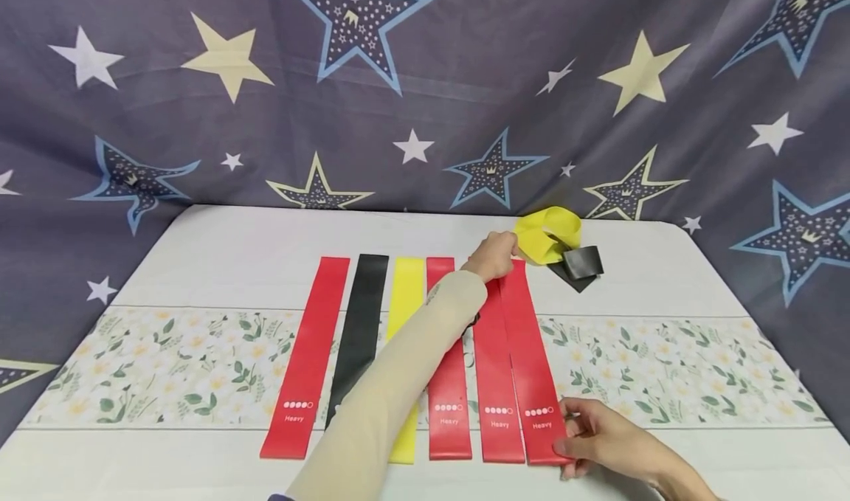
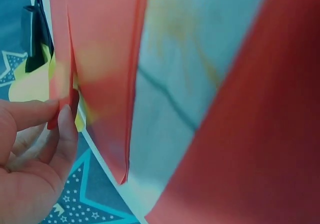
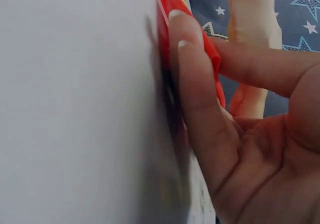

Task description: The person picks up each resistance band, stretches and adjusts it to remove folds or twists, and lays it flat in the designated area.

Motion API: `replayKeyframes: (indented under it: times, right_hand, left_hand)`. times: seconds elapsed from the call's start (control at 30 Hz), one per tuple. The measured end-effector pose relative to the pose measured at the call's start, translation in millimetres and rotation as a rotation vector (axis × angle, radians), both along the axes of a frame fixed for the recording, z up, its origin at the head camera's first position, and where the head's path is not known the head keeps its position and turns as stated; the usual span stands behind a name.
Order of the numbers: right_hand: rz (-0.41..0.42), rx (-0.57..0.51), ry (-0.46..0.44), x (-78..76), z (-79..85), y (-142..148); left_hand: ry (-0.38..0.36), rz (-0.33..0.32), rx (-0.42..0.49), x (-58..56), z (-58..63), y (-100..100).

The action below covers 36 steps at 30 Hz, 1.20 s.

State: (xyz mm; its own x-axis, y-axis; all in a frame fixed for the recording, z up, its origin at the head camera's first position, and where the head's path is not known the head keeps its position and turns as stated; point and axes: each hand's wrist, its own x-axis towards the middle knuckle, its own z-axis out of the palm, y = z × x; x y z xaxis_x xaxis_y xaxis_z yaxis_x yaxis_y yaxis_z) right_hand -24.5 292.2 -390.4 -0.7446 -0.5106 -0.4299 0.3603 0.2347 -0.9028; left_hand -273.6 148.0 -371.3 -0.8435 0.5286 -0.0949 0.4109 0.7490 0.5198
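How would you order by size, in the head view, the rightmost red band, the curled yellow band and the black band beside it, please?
1. Rightmost red band
2. Curled yellow band
3. Black band beside it

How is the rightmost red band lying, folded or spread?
Spread: the red band lies straight, its "Heavy" print showing, the right hand pinching its near end.

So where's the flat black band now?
The flat black band lies left of centre in the head view, between a flat red band and a yellow strip.
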Motion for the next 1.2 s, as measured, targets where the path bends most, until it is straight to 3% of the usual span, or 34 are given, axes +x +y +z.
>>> replayKeyframes:
  times: [0.43,0.83,1.07,1.2]
  right_hand:
    - [-0.006,-0.01,0.025,-3.5,-1.3,-6]
    - [-0.049,0.144,-0.076,-0.3,2.6,0]
    - [-0.011,0.039,-0.091,2.7,-0.4,8]
    - [0.02,0.094,-0.068,-0.2,5.7,11]
  left_hand:
    - [0.031,-0.007,-0.041,-12.4,4.9,-12]
    - [0.057,0.009,-0.01,-11.4,-3.0,-3]
    - [0.056,0.052,0.019,-5.5,-5.6,3]
    - [0.046,0.061,0.056,-5.6,-4.6,-2]
